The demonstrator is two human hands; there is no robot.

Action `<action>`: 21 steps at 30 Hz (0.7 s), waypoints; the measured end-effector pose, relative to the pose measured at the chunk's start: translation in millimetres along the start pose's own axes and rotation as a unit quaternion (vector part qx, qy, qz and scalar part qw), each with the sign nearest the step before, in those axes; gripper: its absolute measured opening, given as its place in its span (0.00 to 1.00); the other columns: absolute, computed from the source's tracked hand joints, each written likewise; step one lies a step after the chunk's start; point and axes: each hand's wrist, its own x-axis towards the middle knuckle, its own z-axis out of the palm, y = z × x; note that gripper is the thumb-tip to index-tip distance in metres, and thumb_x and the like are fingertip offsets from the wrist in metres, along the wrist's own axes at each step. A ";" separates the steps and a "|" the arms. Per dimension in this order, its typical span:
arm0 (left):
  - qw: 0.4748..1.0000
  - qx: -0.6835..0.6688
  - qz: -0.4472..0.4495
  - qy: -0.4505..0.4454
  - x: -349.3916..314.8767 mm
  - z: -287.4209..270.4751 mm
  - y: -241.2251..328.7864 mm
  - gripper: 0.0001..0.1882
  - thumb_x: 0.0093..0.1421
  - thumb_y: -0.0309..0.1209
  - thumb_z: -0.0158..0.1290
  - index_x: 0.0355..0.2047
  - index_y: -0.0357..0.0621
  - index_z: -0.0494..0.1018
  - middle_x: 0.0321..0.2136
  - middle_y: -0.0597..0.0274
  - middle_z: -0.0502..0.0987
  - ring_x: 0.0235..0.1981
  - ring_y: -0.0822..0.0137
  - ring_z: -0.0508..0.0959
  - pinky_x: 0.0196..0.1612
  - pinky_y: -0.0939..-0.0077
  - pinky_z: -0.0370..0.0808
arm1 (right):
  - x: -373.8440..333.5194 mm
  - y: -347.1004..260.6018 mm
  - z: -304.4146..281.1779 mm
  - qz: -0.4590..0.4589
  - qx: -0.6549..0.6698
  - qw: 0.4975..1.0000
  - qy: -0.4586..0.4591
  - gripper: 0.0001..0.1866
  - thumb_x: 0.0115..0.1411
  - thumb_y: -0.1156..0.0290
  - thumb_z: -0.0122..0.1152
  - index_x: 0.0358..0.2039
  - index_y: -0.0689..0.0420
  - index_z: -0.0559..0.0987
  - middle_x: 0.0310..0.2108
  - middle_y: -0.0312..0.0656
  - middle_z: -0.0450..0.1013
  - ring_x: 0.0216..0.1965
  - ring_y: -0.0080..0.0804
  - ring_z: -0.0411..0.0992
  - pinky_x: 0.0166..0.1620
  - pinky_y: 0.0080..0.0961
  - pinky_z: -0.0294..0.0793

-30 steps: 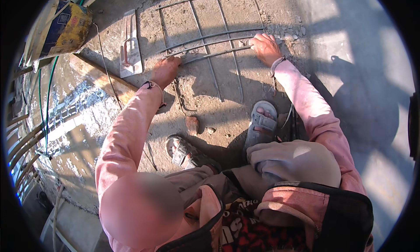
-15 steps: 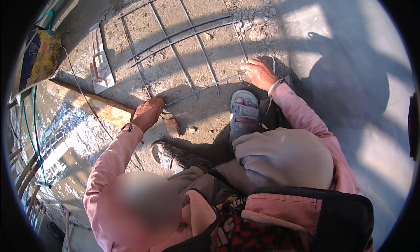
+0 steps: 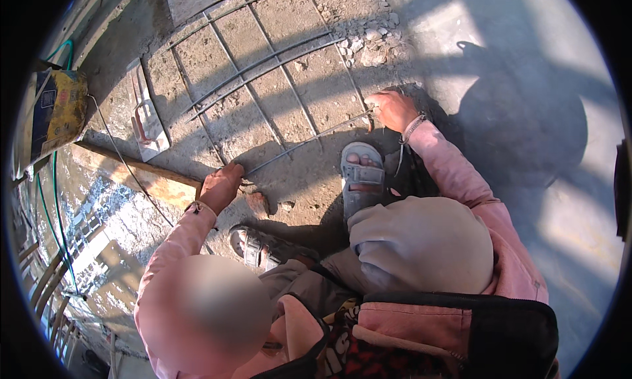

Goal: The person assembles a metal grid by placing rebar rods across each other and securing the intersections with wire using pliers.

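A grid of thin steel rods [image 3: 258,102] lies on the rough, sandy ground in front of me. The rod along its near side [image 3: 296,144] runs from one of my hands to the other. My left hand [image 3: 222,185] is closed around the left end of that rod, close to the grid's near left corner. At the right end, the fingers of my right hand [image 3: 393,109] pinch the rod where it meets the rightmost lengthwise rod; the fingertips partly hide that joint. Two crosswise rods lie close together across the grid's middle.
A steel plastering trowel [image 3: 149,119] lies left of the grid. Beyond it stands a stained bucket [image 3: 66,109], with a wooden plank [image 3: 135,171] nearer me. A broken stone [image 3: 258,204] rests by my left foot; loose rubble [image 3: 368,44] sits at the far right. Smooth concrete [image 3: 526,201] stretches rightward.
The view has shifted slightly, so the grid, trowel and bucket appear a little further left and lower. Both hands keep their grip on the near rod.
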 end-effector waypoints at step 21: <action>1.000 -0.001 -0.017 -0.008 1.4 -2.1 3.4 0.05 0.57 0.31 0.47 0.34 0.48 0.70 0.30 0.51 0.75 0.34 0.49 0.76 0.35 0.56 0.71 | -35.8 39.9 -31.2 0.183 0.436 0.848 0.239 0.06 0.56 0.73 0.58 0.34 0.56 0.79 0.27 0.34 0.75 0.28 0.18 0.70 0.32 0.19 0.71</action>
